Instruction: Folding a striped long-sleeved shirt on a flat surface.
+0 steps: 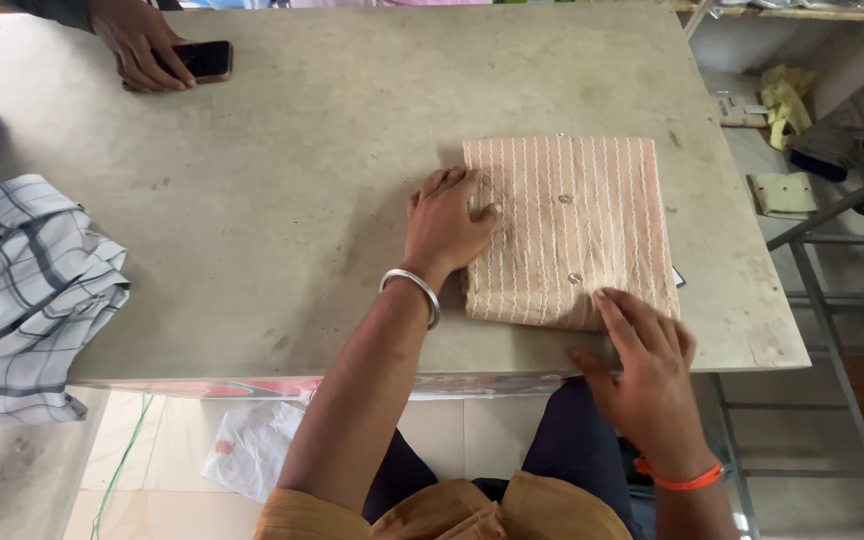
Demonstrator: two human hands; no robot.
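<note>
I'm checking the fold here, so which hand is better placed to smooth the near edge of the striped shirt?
Probably the right hand: its fingers already lie on the near edge of the folded striped shirt. The left hand presses the shirt's left side.

Checked shirt point(22, 290), phone point(204, 60), white bag point(252, 445), yellow cloth point(784, 100).

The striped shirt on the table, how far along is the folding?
Done: the striped shirt lies as a neat buttoned rectangle. In hand: the left hand presses its left edge, the right hand its near edge. Left: the checked shirt lies crumpled and unfolded at the table edge.
</note>
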